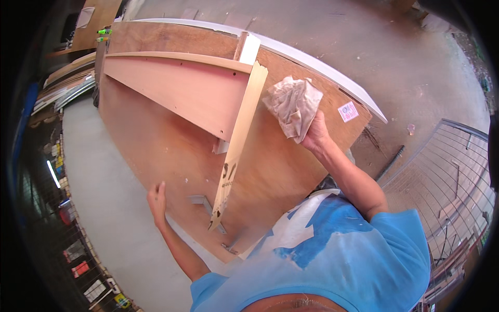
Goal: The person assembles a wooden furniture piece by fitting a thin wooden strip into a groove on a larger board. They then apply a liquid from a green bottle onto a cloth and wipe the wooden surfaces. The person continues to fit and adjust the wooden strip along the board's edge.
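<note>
A crumpled, dirty whitish rag [293, 106] is gripped in my right hand [316, 134], over the right part of a brown wooden worktable. My left hand [157, 202] is raised at the table's near left edge. It looks empty, its fingers loosely bent and apart. Between my hands, a pale wooden strip [240, 140] with dark markings crosses the end of a pinkish panel [179, 91]. The panel carries a narrow wooden edge strip and a few small dark holes. A metal try square [207, 205] lies partly beneath the pale strip's near end.
The brown worktable [150, 132] has a long white strip [332, 70] along its far edge. A small pink and white card [348, 111] lies on its right end. A wire mesh frame [442, 177] stands at the right. Stacked boards [67, 86] are at the left.
</note>
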`<state>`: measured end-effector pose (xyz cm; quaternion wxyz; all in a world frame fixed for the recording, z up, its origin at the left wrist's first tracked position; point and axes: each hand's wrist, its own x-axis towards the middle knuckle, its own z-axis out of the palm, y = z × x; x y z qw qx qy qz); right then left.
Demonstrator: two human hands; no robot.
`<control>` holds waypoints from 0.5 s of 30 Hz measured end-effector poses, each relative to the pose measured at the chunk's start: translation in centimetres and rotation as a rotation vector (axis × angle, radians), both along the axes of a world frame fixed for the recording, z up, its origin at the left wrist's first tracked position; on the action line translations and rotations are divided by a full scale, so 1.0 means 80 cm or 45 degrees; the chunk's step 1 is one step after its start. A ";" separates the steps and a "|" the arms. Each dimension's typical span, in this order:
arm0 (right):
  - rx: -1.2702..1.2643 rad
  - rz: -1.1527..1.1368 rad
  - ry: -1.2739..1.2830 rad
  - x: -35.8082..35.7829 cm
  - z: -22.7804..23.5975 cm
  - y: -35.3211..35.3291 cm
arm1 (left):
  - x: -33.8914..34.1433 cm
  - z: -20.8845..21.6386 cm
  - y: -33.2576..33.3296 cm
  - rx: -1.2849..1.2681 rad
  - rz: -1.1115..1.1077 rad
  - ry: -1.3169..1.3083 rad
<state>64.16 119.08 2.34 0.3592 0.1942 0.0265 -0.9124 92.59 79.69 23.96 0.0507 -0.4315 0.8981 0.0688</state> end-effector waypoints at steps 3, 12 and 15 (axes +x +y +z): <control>0.034 -0.001 0.002 -0.005 -0.020 -0.028 | -0.179 -0.014 0.054 -0.148 -0.408 0.214; 0.069 0.147 -0.163 -0.016 -0.014 -0.012 | -0.493 -0.076 0.146 -0.079 -1.556 -0.300; 0.101 0.196 -0.129 -0.016 -0.026 -0.021 | -0.511 -0.093 0.140 0.064 -1.508 -0.429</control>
